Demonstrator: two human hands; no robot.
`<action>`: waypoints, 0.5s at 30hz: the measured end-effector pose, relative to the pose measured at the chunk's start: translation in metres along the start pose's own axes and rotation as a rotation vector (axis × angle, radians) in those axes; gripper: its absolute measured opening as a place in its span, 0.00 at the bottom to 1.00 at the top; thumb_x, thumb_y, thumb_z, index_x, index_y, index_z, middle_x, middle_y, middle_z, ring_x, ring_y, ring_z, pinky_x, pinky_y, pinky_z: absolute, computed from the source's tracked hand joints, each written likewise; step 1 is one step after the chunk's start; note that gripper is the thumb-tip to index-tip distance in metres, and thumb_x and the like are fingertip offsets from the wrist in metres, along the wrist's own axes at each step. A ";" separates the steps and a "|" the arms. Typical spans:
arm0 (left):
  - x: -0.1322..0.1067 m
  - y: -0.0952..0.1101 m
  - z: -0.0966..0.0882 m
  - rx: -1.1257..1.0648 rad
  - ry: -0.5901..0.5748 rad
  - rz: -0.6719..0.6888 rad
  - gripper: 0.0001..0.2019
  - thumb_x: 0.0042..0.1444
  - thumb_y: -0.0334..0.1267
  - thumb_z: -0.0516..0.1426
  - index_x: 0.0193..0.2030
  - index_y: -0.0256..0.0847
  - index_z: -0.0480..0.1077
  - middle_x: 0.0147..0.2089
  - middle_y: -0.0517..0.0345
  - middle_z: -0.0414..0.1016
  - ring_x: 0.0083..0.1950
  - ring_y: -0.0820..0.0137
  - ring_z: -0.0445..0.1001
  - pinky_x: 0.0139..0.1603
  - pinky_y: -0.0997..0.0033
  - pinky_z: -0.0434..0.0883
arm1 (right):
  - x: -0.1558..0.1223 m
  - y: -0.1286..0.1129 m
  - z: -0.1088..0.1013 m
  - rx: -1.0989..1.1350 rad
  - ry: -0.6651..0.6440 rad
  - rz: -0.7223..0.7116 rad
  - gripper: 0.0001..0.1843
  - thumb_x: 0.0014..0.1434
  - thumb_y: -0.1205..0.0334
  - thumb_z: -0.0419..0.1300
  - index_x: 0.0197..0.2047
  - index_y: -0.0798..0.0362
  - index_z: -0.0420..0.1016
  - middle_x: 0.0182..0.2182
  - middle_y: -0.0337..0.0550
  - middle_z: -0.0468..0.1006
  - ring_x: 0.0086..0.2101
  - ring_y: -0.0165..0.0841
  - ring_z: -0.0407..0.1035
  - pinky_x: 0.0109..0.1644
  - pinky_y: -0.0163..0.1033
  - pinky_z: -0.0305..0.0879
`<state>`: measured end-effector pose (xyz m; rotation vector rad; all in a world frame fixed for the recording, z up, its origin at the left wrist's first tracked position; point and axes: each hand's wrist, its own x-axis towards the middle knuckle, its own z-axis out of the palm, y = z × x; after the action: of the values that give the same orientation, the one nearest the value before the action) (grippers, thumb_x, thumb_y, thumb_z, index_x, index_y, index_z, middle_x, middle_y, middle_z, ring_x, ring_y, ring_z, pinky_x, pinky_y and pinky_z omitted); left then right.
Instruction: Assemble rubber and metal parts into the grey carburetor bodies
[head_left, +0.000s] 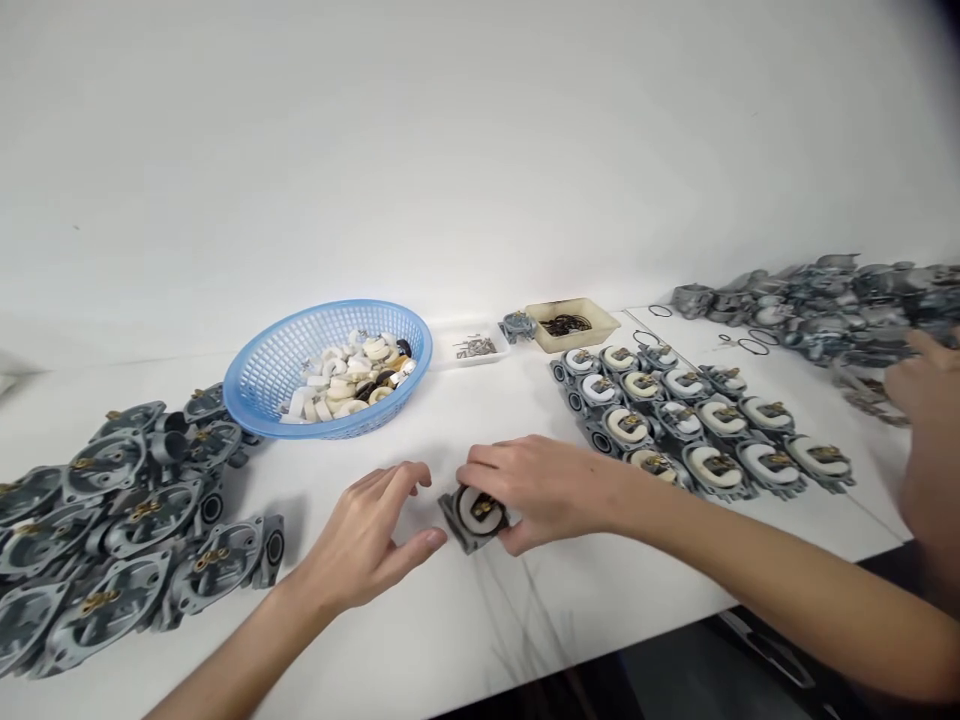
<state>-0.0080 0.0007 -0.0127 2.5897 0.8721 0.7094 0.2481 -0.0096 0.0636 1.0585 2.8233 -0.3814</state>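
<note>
A grey metal carburetor body with a white float and brass fitting on top rests on the white table in front of me. My right hand grips it from the right, fingers curled over its top edge. My left hand hovers just left of the part, fingers bent and apart, thumb tip close to the part's left corner, holding nothing I can see.
A pile of bare grey carburetor bodies lies at left. A blue basket holds white floats. Rows of finished bodies with floats sit at right, behind them a beige tray and more castings. Another person's hand reaches in at far right.
</note>
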 end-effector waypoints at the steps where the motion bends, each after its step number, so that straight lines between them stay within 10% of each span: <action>1: 0.000 0.001 0.000 0.006 -0.005 -0.001 0.17 0.70 0.55 0.47 0.53 0.44 0.60 0.41 0.54 0.76 0.36 0.61 0.77 0.37 0.63 0.71 | -0.010 0.009 -0.006 0.005 0.003 0.029 0.25 0.52 0.59 0.69 0.52 0.56 0.73 0.44 0.46 0.77 0.35 0.38 0.73 0.32 0.39 0.65; 6: 0.001 0.004 -0.001 0.043 -0.012 -0.008 0.14 0.70 0.51 0.48 0.50 0.44 0.61 0.40 0.55 0.76 0.33 0.63 0.77 0.35 0.64 0.71 | -0.083 0.100 -0.058 -0.171 0.119 0.594 0.31 0.54 0.58 0.68 0.61 0.46 0.70 0.54 0.46 0.77 0.44 0.42 0.75 0.45 0.43 0.69; 10: 0.001 0.002 0.000 0.042 -0.014 -0.028 0.12 0.69 0.49 0.49 0.49 0.44 0.61 0.40 0.57 0.76 0.28 0.66 0.76 0.36 0.64 0.71 | -0.147 0.182 -0.094 -0.254 0.153 0.848 0.27 0.66 0.52 0.58 0.60 0.64 0.72 0.49 0.56 0.78 0.50 0.46 0.73 0.47 0.45 0.64; 15: 0.000 -0.002 0.004 0.023 -0.003 -0.047 0.12 0.69 0.49 0.50 0.51 0.45 0.61 0.41 0.56 0.76 0.31 0.65 0.77 0.36 0.65 0.73 | -0.190 0.237 -0.083 -0.211 0.271 0.987 0.15 0.70 0.54 0.58 0.53 0.55 0.75 0.48 0.46 0.77 0.44 0.35 0.75 0.48 0.45 0.75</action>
<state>-0.0069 0.0014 -0.0172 2.5806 0.9413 0.6859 0.5464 0.0645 0.1318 2.3280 2.0475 0.1674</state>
